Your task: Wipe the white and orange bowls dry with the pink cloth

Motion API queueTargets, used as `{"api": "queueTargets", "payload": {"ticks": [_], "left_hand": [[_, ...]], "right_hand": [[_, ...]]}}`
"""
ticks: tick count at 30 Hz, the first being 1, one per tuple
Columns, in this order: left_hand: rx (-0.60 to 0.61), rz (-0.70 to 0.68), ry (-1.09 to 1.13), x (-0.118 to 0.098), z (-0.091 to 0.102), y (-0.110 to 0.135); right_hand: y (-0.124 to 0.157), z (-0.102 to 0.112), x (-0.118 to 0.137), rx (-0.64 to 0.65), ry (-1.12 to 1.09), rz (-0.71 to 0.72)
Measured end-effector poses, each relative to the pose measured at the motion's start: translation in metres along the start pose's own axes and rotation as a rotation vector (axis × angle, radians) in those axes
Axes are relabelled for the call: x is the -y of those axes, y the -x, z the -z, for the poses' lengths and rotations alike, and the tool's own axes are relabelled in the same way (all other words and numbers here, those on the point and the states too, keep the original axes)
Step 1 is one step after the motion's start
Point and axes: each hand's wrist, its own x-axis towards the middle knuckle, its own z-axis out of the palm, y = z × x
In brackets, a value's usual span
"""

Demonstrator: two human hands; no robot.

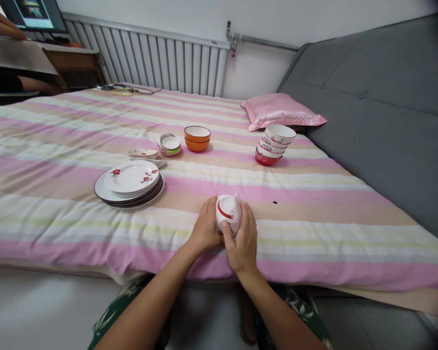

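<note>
Near the front edge of the bed, my left hand (205, 226) wraps round the side of a small white bowl (224, 205) with a red band. The bowl's foot faces up toward me, and its opening is hidden. My right hand (245, 239) is closed on a pale pinkish cloth (235, 213), which it presses against the bowl's right side. Left of my hands lies a stack of plates (133, 177), white with red flowers on top and dark-rimmed below. A stack of bowls (275, 141), white and red, leans slightly on the right.
Two orange bowls (197, 141) are nested farther back, beside several small dishes (170, 143). Floral dishes (143, 153) lie behind the plates. A pink pillow (281, 109) rests near the grey backrest (372, 97). Cables (126, 89) lie at the far edge; another person's arm (3, 26) shows upper left.
</note>
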Motion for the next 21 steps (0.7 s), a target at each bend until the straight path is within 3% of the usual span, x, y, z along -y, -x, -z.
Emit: {"api": "queueTargets", "payload": {"ticks": [11,21], "left_hand": [[0.078,0.069,0.019,-0.005,0.007,-0.002],[0.072,0.062,-0.005,-0.006,0.008,-0.002]], "right_hand": [[-0.035,0.0,-0.03,0.056,-0.476,-0.346],[-0.068,-0.004,-0.051,0.239,-0.591,-0.2]]}}
